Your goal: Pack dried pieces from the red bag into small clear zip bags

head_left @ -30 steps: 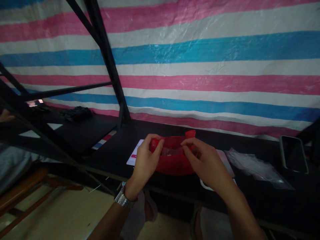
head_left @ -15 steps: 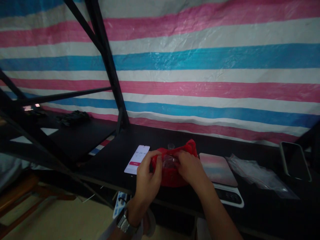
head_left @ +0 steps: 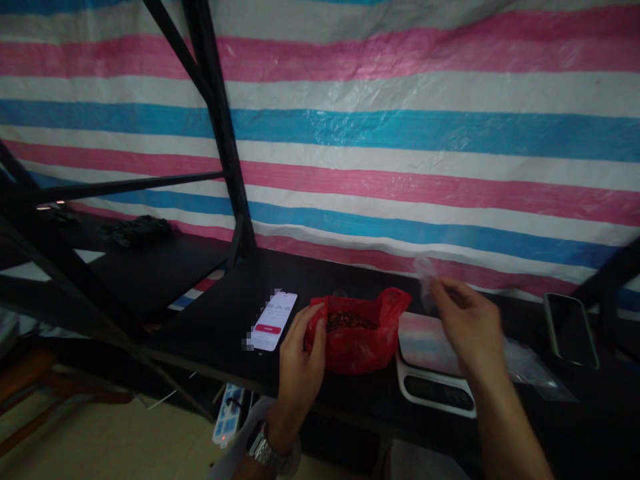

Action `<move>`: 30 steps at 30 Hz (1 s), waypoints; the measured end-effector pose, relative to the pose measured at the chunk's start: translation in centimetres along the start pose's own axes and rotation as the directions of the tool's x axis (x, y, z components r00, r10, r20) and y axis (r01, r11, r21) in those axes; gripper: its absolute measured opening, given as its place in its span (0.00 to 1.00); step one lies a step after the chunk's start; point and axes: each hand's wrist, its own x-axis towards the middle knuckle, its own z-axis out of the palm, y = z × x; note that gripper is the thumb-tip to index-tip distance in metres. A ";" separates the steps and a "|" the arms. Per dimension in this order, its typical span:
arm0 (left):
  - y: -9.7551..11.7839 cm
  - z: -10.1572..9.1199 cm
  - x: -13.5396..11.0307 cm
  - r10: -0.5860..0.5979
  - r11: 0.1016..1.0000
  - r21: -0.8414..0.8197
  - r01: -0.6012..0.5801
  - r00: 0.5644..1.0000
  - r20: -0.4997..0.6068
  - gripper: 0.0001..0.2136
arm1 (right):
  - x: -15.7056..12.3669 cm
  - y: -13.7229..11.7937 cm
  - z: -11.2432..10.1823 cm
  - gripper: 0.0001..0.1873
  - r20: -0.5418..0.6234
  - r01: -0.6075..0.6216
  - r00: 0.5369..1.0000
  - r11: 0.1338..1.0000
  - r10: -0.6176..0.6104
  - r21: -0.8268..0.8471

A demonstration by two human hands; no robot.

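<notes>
A red plastic bag (head_left: 360, 350) stands with its mouth open, and small brown grains (head_left: 350, 321) show inside; their kind I cannot make out. My left hand (head_left: 303, 343) grips the bag's left rim between thumb and fingers. Over the kitchen scale (head_left: 437, 393) is my right hand (head_left: 467, 317), pinching a small clear plastic bag (head_left: 425, 280) that looks blurred. Whether anything is in that clear bag cannot be told. The scale has a shiny square top and a dark display, just right of the red bag.
A phone with a lit timer (head_left: 274, 321) lies left of the red bag. Flat clear zip bags (head_left: 540, 373) lie right of the scale, near a second, dark phone (head_left: 570, 330). Behind the red bag is a small clear cup (head_left: 340, 294). Black frame bars (head_left: 220, 127) rise at left.
My right hand has come out of the red bag and moved right, over the scale, with the clear bag. The grains now show. My left hand stays on the rim.
</notes>
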 end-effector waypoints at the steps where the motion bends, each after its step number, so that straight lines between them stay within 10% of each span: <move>1: -0.2 -0.1 -0.2 0.015 1.000 0.010 -0.015 1.000 0.011 0.11 | 0.7 0.6 -1.8 0.22 -0.094 -0.048 0.995 0.995 0.039 -0.093; 4: -0.8 -0.4 -0.8 0.047 0.997 0.055 -0.049 0.998 0.030 0.16 | 2.6 3.1 -7.0 0.20 -0.279 -0.244 0.954 0.834 0.113 -0.495; 9: -1.1 -1.2 -1.3 0.134 0.976 0.161 -0.145 0.988 0.077 0.18 | 2.8 6.3 -11.3 0.19 -0.132 -0.196 0.980 0.679 0.146 -0.708; 14: -1.4 -1.8 -1.3 0.265 0.908 0.302 -0.290 0.956 0.123 0.20 | -5.5 7.1 -7.8 0.15 -0.207 0.167 0.908 0.769 -0.364 -0.617; 18: -1.7 -1.5 -1.5 0.318 0.832 0.419 -0.363 0.932 0.176 0.23 | -12.7 9.1 -3.3 0.08 0.054 0.591 0.763 0.662 -0.644 -0.461; 25: -0.7 -0.1 -2.0 0.370 0.788 0.364 -0.496 0.855 0.364 0.33 | -14.0 9.0 -3.0 0.12 -0.034 0.656 0.708 0.675 -0.705 -0.339; 30: -0.2 0.0 -2.1 0.437 0.774 0.368 -0.516 0.855 0.278 0.29 | -17.2 8.6 -0.7 0.14 0.028 0.743 0.660 0.647 -0.751 -0.172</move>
